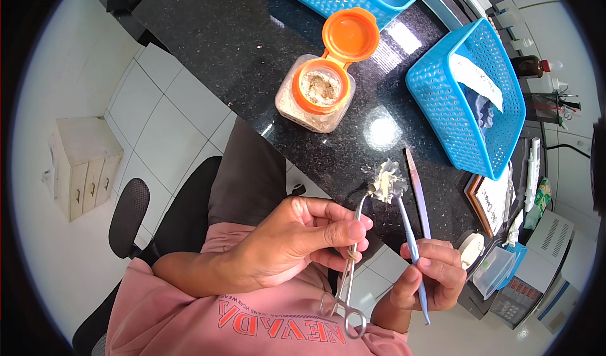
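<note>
Between thumb and fingers, my left hand (315, 236) grips a metal clamp with scissor-like ring handles (346, 286). Its curved tip reaches a crumpled, clear and cream-coloured piece (386, 182) held above the table's edge; I cannot make out what that piece is. A slim pale-blue pointed tool (409, 229) is pinched in my right hand (435, 274), its upper tip touching the same piece. Beside it a flat purple-pink strip (417, 188) also runs into the right hand's fingers. Whether the strip and the blue tool join is hidden there.
On the black speckled table (214, 34) stands a clear jar (303, 113) of pale flaky powder, its orange flip lid (351, 35) up. Blue baskets (442, 113) stand at the far side and right. A notepad (489, 204) and white round lid (471, 250) lie right.
</note>
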